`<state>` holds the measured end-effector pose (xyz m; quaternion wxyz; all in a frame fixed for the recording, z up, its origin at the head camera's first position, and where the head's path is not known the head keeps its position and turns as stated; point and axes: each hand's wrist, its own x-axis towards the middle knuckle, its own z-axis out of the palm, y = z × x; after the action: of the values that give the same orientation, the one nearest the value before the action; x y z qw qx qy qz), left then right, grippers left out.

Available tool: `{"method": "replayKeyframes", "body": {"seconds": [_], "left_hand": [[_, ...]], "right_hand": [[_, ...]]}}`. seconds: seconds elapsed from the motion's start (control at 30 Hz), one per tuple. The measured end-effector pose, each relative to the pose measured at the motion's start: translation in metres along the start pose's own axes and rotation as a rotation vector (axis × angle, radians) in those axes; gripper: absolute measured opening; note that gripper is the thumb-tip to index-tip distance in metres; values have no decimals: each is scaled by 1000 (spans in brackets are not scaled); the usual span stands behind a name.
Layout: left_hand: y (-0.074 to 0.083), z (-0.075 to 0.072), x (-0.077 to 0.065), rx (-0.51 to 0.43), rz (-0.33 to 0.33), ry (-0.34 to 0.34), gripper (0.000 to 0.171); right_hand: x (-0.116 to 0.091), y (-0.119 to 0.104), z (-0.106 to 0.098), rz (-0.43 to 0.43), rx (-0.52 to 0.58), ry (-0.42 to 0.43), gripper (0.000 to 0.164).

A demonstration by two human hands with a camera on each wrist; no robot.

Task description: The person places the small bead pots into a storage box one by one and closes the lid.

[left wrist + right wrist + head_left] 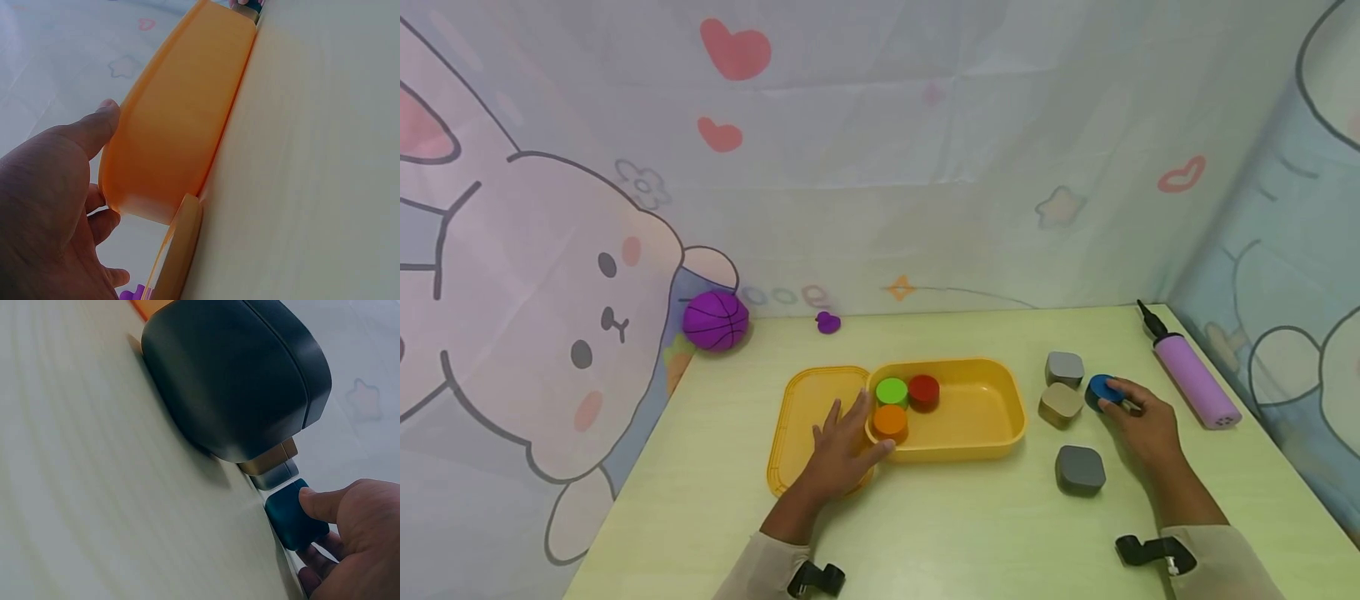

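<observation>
My right hand pinches a small blue round box between thumb and fingers at the right. The right wrist view shows the thumb on one side of the blue box, low by the table. My left hand touches the left end of a yellow tray-like container, fingers spread, thumb by its front rim. Inside its left half sit a green round box, a red round box and an orange round box. A flat yellow lid lies partly under the left hand.
Left of the blue box stand a light grey box, a tan box and a dark grey box. A purple hand pump lies far right. A purple ball and small purple object are at the back left.
</observation>
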<state>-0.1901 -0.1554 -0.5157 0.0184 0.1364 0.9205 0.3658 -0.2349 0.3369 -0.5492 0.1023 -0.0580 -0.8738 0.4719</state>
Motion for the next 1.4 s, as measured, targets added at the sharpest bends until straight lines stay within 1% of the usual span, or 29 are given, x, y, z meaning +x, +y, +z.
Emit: {"method": "replayKeyframes", "body": {"seconds": [0.23,0.4,0.7,0.87,1.07,1.17,1.27,1.4], "left_hand": [[1,-1,-2,7,-13,-1,91],[1,-1,-3,11,-13,-3,91],[-1,-3,-2,19,-2,3,90],[-1,-2,-2,3,6,-4,90],[1,0,-2,2,15,-4,89],[1,0,-1,3,14,1,90],[1,0,-1,11,12,4,90],[2,-1,-2,16,9,4,89]], "right_hand": [[-1,0,1,-47,-27,14,48],[-3,-3,1,-40,-27,26,49],[-5,-15,0,-15,49,63,50],[-7,-16,0,10,86,79,53],[-5,-17,-2,36,163,114,54],[-4,-23,-1,23,188,143,52],[-3,-32,-1,6,188,174,50],[-5,-44,2,14,206,198,50]]}}
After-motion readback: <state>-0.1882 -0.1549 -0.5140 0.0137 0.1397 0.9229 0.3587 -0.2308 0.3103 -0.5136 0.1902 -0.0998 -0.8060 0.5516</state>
